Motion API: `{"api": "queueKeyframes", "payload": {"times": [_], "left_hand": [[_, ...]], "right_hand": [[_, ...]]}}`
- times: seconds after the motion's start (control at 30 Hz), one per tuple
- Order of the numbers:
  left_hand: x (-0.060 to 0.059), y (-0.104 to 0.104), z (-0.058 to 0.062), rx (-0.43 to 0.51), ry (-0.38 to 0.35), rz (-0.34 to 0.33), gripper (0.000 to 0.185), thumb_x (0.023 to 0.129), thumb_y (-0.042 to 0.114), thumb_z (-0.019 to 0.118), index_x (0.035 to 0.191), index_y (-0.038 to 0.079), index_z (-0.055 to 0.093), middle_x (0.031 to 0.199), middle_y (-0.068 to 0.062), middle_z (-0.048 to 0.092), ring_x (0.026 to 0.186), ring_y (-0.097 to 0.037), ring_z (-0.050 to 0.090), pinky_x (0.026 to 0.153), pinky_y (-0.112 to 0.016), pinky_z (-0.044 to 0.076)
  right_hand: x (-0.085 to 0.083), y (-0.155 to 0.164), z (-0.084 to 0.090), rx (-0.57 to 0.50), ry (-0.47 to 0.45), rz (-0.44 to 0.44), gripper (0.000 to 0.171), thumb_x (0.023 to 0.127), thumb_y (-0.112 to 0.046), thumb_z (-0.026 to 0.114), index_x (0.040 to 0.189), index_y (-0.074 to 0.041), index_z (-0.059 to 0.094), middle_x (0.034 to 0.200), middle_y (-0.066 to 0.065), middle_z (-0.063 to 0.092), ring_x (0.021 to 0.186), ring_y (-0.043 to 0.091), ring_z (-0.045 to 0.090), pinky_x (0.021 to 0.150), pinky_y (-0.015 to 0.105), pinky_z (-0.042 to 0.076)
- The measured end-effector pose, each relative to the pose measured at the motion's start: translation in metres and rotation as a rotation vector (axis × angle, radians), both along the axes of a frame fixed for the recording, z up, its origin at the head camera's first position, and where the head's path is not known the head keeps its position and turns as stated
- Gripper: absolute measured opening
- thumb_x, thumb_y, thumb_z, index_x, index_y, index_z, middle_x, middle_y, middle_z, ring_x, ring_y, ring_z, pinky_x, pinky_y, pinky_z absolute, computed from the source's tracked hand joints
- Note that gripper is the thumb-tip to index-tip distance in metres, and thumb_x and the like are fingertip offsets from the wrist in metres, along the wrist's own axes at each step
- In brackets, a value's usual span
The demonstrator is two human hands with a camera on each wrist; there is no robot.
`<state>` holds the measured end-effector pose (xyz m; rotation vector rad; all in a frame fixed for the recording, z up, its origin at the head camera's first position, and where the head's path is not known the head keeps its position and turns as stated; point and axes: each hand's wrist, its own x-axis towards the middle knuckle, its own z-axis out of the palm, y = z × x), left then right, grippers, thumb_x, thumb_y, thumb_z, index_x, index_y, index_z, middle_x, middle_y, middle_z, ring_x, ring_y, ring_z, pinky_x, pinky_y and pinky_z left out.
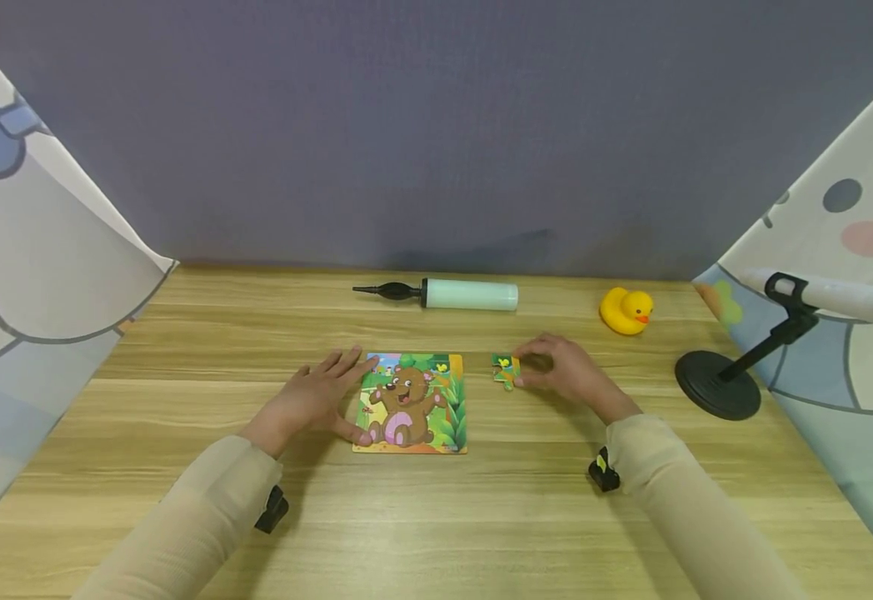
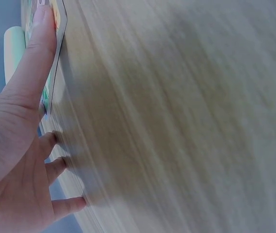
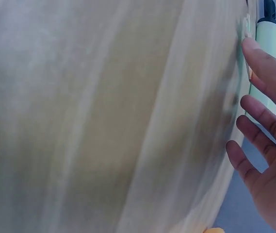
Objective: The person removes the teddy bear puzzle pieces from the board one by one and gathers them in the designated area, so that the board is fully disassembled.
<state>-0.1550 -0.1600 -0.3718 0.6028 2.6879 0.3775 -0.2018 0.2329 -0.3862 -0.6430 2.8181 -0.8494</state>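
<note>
A flat, nearly square bear jigsaw puzzle (image 1: 411,408) lies on the wooden table, showing a brown bear among green plants. My left hand (image 1: 315,398) spreads over its left side, with thumb and index finger on the picture's edge. The left wrist view shows the thumb (image 2: 35,53) along the border and the other fingertips down on the wood. To the right of the puzzle, my right hand (image 1: 562,371) pinches a small green puzzle piece (image 1: 506,367) by its right side, between thumb and index finger. The piece bears a yellow bird and has a knob at the bottom.
Behind the puzzle lies a pale green hand pump (image 1: 470,294) with a black nozzle. A yellow rubber duck (image 1: 626,312) sits at the back right, near a black round-based stand (image 1: 717,385) holding a white tube. A grey panel (image 1: 436,142) closes the table's back.
</note>
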Motion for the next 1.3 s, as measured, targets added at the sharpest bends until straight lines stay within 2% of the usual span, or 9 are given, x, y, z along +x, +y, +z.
{"api": "queueKeyframes", "payload": {"times": [0.23,0.47,0.7,1.0,1.1,1.3], "left_hand": [[-0.001,0.000,-0.002,0.005,-0.007,0.001,0.122,0.070,0.059,0.085,0.163,0.011,0.022,0.168,-0.022,0.011,0.152,-0.048,0.011,0.112,-0.076,0.016],[-0.001,-0.001,-0.003,0.006,-0.004,0.000,0.122,0.070,0.060,0.085,0.163,0.011,0.022,0.168,-0.021,0.010,0.152,-0.048,0.012,0.112,-0.076,0.016],[-0.002,-0.001,-0.004,0.006,0.002,-0.003,0.123,0.070,0.061,0.085,0.163,0.011,0.021,0.168,-0.021,0.010,0.151,-0.048,0.012,0.111,-0.077,0.017],[-0.003,-0.002,-0.005,0.014,-0.013,0.001,0.124,0.070,0.061,0.084,0.164,0.013,0.020,0.169,-0.020,0.008,0.152,-0.047,0.009,0.112,-0.076,0.014],[-0.003,-0.002,-0.004,0.014,-0.010,-0.001,0.124,0.070,0.061,0.084,0.164,0.013,0.020,0.169,-0.021,0.008,0.152,-0.047,0.009,0.112,-0.077,0.015],[-0.002,-0.001,-0.004,0.008,-0.010,0.003,0.123,0.070,0.061,0.084,0.164,0.013,0.021,0.169,-0.020,0.009,0.152,-0.047,0.011,0.112,-0.076,0.015]], "right_hand": [[-0.001,0.002,-0.005,0.040,-0.024,0.010,0.047,0.090,-0.027,0.080,0.130,-0.006,0.068,0.135,0.021,0.058,0.129,0.045,0.050,0.110,0.063,0.036],[0.002,-0.004,0.000,0.077,-0.007,0.016,0.049,0.091,-0.027,0.079,0.133,-0.005,0.066,0.134,0.021,0.057,0.128,0.044,0.051,0.110,0.063,0.037],[0.008,-0.029,0.007,0.041,0.058,0.043,0.044,0.089,-0.023,0.081,0.128,-0.005,0.070,0.127,0.018,0.059,0.114,0.039,0.058,0.101,0.057,0.047],[0.016,-0.059,0.006,-0.003,-0.009,0.063,0.043,0.089,-0.030,0.081,0.125,-0.009,0.072,0.117,0.009,0.060,0.101,0.026,0.058,0.088,0.046,0.051],[0.021,-0.067,0.005,-0.002,-0.007,0.084,0.042,0.089,-0.029,0.081,0.125,-0.009,0.072,0.117,0.008,0.060,0.101,0.024,0.058,0.087,0.045,0.051],[0.030,-0.084,0.005,0.053,-0.015,0.086,0.046,0.087,-0.035,0.083,0.125,-0.011,0.073,0.120,0.006,0.060,0.110,0.027,0.058,0.094,0.047,0.051]]}}
